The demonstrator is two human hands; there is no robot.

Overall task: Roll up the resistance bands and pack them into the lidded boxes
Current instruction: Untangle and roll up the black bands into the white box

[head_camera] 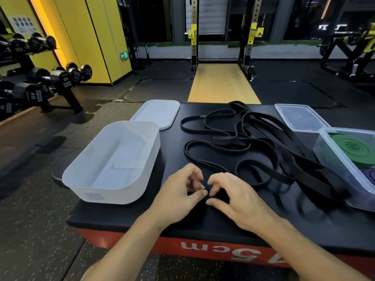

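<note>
- The black band (300,165), tangled on the tabletop (132,213), appeared pinched at its near end by the curled left hand (178,197) and right hand (237,201).
- The roll could be loosened if loops were snagged.

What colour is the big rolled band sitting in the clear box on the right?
The rolled band is dark green, clearest in the head view.

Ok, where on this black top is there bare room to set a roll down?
Bare: the strip between the white box and the black bands, and the front right corner of the black top. Crowded: centre to right, up to the clear box.
</note>
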